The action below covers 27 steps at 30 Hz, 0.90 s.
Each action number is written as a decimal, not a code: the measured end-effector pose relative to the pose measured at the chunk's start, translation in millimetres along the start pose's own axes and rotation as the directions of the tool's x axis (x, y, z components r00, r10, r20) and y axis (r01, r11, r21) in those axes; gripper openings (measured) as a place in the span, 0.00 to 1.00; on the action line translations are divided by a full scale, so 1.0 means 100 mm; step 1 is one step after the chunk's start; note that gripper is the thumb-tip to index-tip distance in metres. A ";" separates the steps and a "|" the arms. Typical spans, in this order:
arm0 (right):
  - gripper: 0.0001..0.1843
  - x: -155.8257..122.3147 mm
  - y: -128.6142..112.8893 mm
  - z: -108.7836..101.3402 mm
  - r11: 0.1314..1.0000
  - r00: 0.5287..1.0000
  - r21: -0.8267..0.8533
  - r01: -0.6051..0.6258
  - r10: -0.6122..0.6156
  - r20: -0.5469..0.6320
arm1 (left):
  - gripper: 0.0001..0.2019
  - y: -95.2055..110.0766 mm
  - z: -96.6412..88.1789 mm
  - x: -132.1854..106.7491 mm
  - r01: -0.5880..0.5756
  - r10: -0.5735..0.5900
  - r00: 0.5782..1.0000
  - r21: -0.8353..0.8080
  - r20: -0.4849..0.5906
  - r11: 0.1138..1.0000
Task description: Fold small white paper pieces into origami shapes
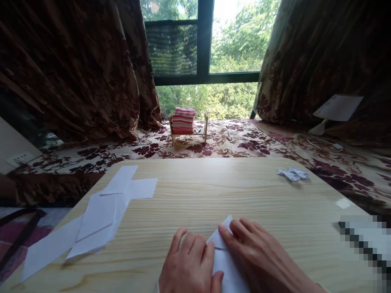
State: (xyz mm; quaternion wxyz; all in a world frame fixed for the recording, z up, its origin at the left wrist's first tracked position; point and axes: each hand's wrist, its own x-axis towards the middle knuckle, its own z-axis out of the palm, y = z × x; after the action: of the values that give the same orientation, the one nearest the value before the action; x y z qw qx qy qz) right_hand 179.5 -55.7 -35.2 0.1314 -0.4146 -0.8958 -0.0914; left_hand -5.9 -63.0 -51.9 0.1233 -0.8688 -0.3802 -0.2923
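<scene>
A white sheet of paper (228, 270) lies on the wooden table at the near edge of the view. Its far end is folded into a pointed corner, with a crease line across below the tip. My left hand (188, 260) is closed with curled fingers at the paper's left edge, thumb and index finger on it. From the right, my right hand (259, 246) grips the folded corner, its index fingertip pressed on the flap close to the point. Part of the paper's right side is hidden under that hand.
Several loose white paper pieces (97, 209) overlap on the table's left side. Small folded paper shapes (293, 174) sit at the far right of the light wooden table (195, 191). Beyond it stand a rack (205, 129) with pink striped cloths (183, 121) and a lamp (338, 107).
</scene>
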 end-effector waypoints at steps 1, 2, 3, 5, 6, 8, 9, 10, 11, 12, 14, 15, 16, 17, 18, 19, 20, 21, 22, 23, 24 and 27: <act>0.18 -0.01 0.00 0.01 1.000 1.000 -0.006 0.001 -0.001 -0.005 | 0.18 -0.02 -0.04 0.03 0.001 0.000 0.999 -0.020 0.044 1.000; 0.18 -0.02 0.01 0.01 1.000 1.000 -0.010 0.003 -0.003 -0.007 | 0.17 -0.05 -0.07 0.06 -0.004 0.006 0.997 -0.032 0.081 0.999; 0.17 -0.02 0.02 0.00 1.000 1.000 -0.012 0.006 -0.006 -0.006 | 0.16 -0.07 -0.09 0.08 -0.011 0.015 0.993 -0.034 0.113 0.999; 0.17 -0.03 0.04 0.01 1.000 1.000 -0.014 0.007 -0.007 0.009 | 0.17 -0.11 -0.12 0.10 -0.041 0.045 0.987 -0.030 0.152 0.999; 0.17 -0.03 0.04 0.02 1.000 1.000 -0.013 0.004 -0.004 0.013 | 0.17 -0.13 -0.12 0.10 -0.055 0.059 0.985 -0.031 0.161 0.998; 0.16 -0.05 0.05 0.05 1.000 1.000 -0.011 -0.015 0.015 0.013 | 0.16 -0.16 -0.12 0.09 -0.075 0.081 0.983 -0.046 0.163 0.996; 0.16 -0.06 0.05 0.07 1.000 1.000 -0.012 -0.028 0.028 0.006 | 0.16 -0.16 -0.13 0.07 -0.077 0.085 0.984 -0.056 0.157 0.995; 0.15 -0.06 0.06 0.08 0.999 0.999 -0.014 -0.039 0.039 -0.004 | 0.16 -0.17 -0.13 0.07 -0.078 0.087 0.985 -0.064 0.150 0.995; 0.15 -0.06 0.08 0.09 0.999 0.999 -0.013 -0.046 0.046 -0.009 | 0.15 -0.17 -0.13 0.06 -0.074 0.083 0.986 -0.066 0.143 0.995; 0.14 -0.05 0.10 0.09 0.999 0.999 -0.011 -0.051 0.051 -0.006 | 0.15 -0.16 -0.13 0.06 -0.068 0.076 0.988 -0.063 0.136 0.996; 0.14 0.01 0.19 0.03 0.996 0.995 -0.020 -0.088 0.089 0.039 | 0.15 -0.16 -0.13 0.05 -0.066 0.071 0.991 -0.048 0.117 0.997; 0.13 0.05 0.24 -0.02 0.993 0.991 -0.032 -0.116 0.118 0.067 | 0.15 -0.15 -0.12 0.05 -0.078 0.081 0.992 -0.041 0.097 0.996; 0.13 0.09 0.30 -0.08 0.986 0.982 -0.055 -0.159 0.164 0.098 | 0.15 -0.15 -0.10 0.05 -0.094 0.096 0.993 -0.034 0.067 0.995; 0.13 0.12 0.34 -0.14 0.980 0.975 -0.070 -0.187 0.194 0.111 | 0.16 -0.15 -0.09 0.05 -0.111 0.112 0.993 -0.026 0.032 0.993; 0.13 0.15 0.36 -0.20 0.977 0.971 -0.076 -0.200 0.207 0.116 | 0.17 -0.16 -0.07 0.04 -0.127 0.127 0.992 -0.015 -0.004 0.992; 0.14 0.17 0.36 -0.25 0.977 0.972 -0.072 -0.200 0.207 0.114 | 0.18 -0.16 -0.05 0.04 -0.135 0.135 0.990 -0.003 -0.033 0.991; 0.16 0.17 0.33 -0.27 0.980 0.975 -0.047 -0.192 0.196 0.106 | 0.19 -0.16 -0.04 0.03 -0.137 0.137 0.989 0.010 -0.053 0.991; 0.19 0.16 0.29 -0.27 0.988 0.984 -0.009 -0.152 0.152 0.096 | 0.19 -0.16 -0.03 0.02 -0.135 0.136 0.989 0.020 -0.058 0.991; 0.20 0.14 0.22 -0.25 0.995 0.993 0.028 -0.092 0.090 0.076 | 0.18 -0.16 -0.03 0.01 -0.130 0.131 0.990 0.024 -0.052 0.991; 0.17 0.11 0.15 -0.21 0.997 0.998 0.060 -0.041 0.038 0.055 | 0.18 -0.15 -0.03 0.01 -0.124 0.125 0.991 0.023 -0.041 0.992; 0.15 0.08 0.08 -0.16 0.996 0.998 0.085 -0.029 0.024 0.062 | 0.17 -0.14 -0.04 0.01 -0.118 0.119 0.993 0.017 -0.028 0.993; 0.12 0.05 -0.01 -0.04 0.990 0.995 0.117 -0.073 0.065 0.077 | 0.16 -0.12 -0.07 0.02 -0.095 0.096 0.995 -0.003 0.008 0.995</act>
State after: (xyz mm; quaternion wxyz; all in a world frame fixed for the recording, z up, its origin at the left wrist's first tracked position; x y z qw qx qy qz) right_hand 176.3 -54.2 -30.4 0.1263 -0.4397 -0.8890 -0.0178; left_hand -16.4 -56.6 -45.0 0.1342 -0.8874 -0.3383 -0.2829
